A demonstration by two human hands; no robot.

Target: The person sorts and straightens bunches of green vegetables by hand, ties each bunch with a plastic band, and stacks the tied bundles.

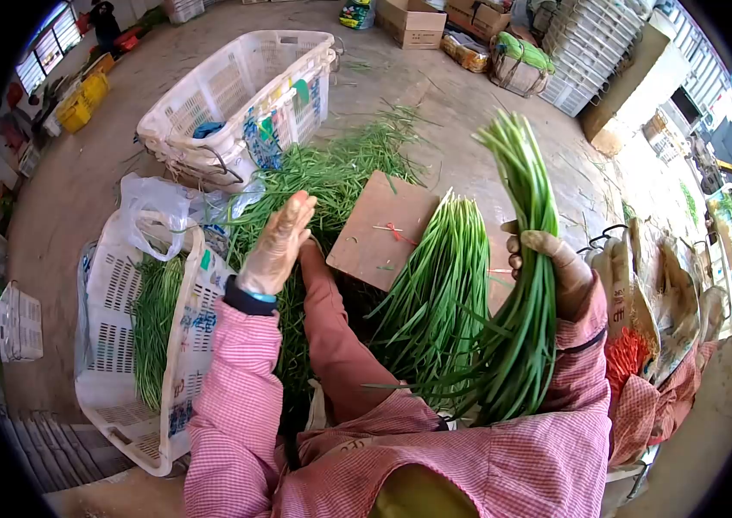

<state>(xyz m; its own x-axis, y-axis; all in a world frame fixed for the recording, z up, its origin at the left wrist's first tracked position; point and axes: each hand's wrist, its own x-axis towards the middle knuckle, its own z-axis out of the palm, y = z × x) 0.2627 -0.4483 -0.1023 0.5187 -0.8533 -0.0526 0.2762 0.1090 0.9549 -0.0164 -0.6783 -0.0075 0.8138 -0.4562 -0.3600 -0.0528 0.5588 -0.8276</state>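
Observation:
My right hand point(556, 259), in a thin glove, is wrapped round a bunch of green chives point(526, 190), held upright with the pale ends at the top and the leaves hanging over my lap. My left hand point(277, 244), also gloved, is raised with its fingers stretched out and holds nothing. Between my hands, a second pile of chives point(448, 268) lies on a brown board point(379, 229), pale ends pointing away from me. A red tie point(394, 231) rests on the board beside that pile. Loose greens point(340, 177) are heaped on the floor beyond my left hand.
A large white crate point(202, 95) stands at the back left. Nearer on the left, another white crate point(115, 302) holds greens. Red ties point(631, 363) hang by sacks point(655, 285) on the right. Cardboard boxes point(413, 24) and stacked crates point(586, 52) are farther back. A person point(105, 24) is far left.

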